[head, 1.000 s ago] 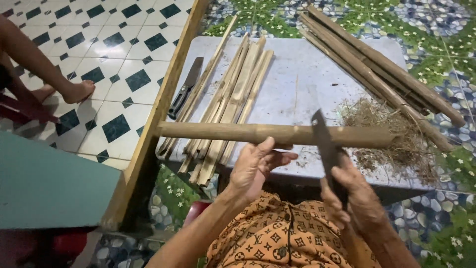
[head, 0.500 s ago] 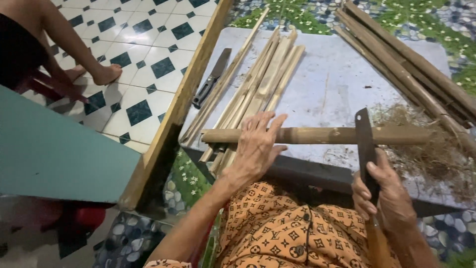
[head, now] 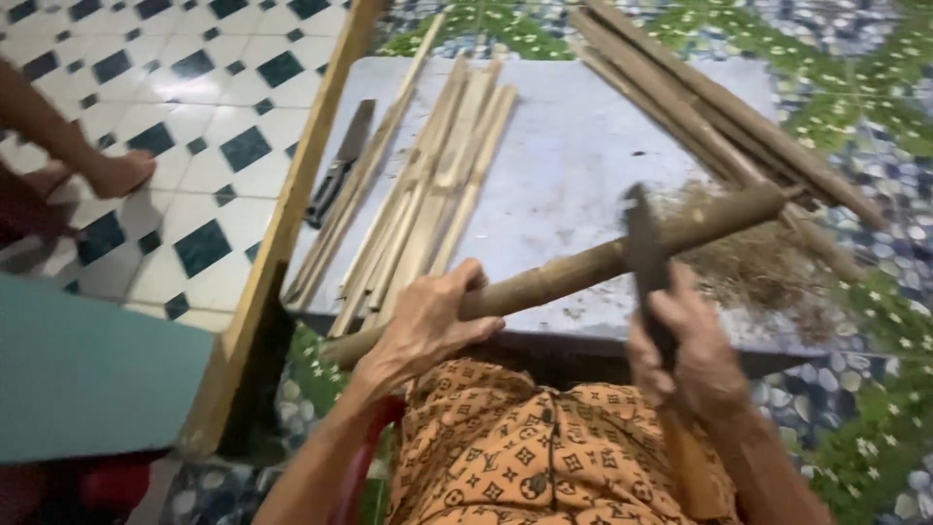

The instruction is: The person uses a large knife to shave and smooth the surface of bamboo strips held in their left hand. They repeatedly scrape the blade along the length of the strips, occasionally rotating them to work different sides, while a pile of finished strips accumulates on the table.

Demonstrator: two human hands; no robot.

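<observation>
Left hand [head: 428, 326] is wrapped round a thick bamboo pole [head: 583, 267] that lies slanted over the near edge of a grey slab [head: 573, 165]. Right hand [head: 685, 350] grips a dark blade [head: 643, 248], its edge pressed against the pole. Split bamboo strips [head: 437, 185] lie side by side on the slab, a second knife [head: 340, 165] just left of them. More long poles [head: 719, 112] lie top right, with shavings [head: 748, 258] beneath. Somebody's bare foot [head: 117, 173] rests on the checkered tiles.

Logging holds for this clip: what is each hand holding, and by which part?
Left hand wraps the bamboo pole near its lower end. Right hand has its grip on the handle of a dark-bladed knife.
</observation>
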